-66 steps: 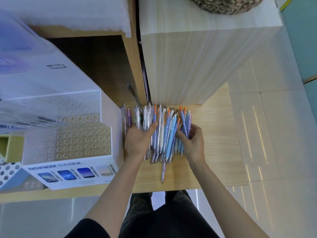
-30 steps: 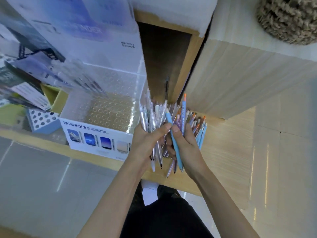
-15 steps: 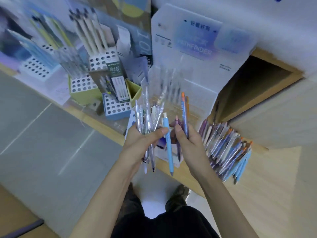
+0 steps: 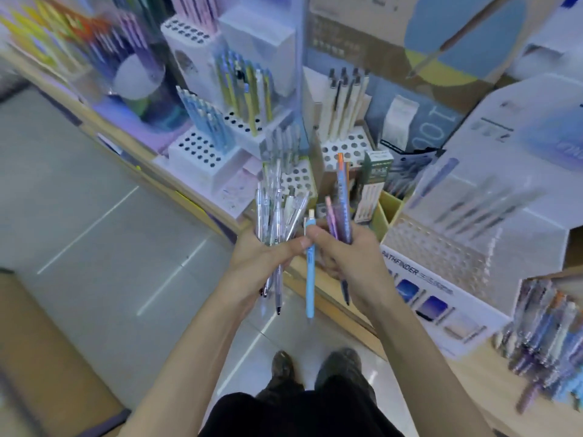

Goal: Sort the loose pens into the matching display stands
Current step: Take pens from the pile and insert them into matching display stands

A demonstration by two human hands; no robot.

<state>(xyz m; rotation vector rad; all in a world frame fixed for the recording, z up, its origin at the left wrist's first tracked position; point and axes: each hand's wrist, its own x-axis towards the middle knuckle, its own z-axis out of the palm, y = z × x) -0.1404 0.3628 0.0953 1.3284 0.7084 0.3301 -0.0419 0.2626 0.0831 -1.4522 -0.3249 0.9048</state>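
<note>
So the hands had come up off the pile [image 4: 549, 335], which now sat far right on the shelf [image 4: 485, 383], and the view had swung left to the stands [image 4: 202, 149]. Left hand [image 4: 262, 257] had its fingers wrapped round a bunch of clear pens [image 4: 277, 209]. Right hand [image 4: 350, 253] gripped a few purple pens [image 4: 342, 197], with a blue pen [image 4: 310, 279] pinched where the thumbs met. Guess the grabbing was done and matching came next.

Two shoes [image 4: 283, 367] stand on the grey tiled floor [image 4: 94, 247] directly below the fingers [image 4: 317, 234]. A poster [image 4: 457, 42] with a blue oval stands beyond them, upper right.
</note>
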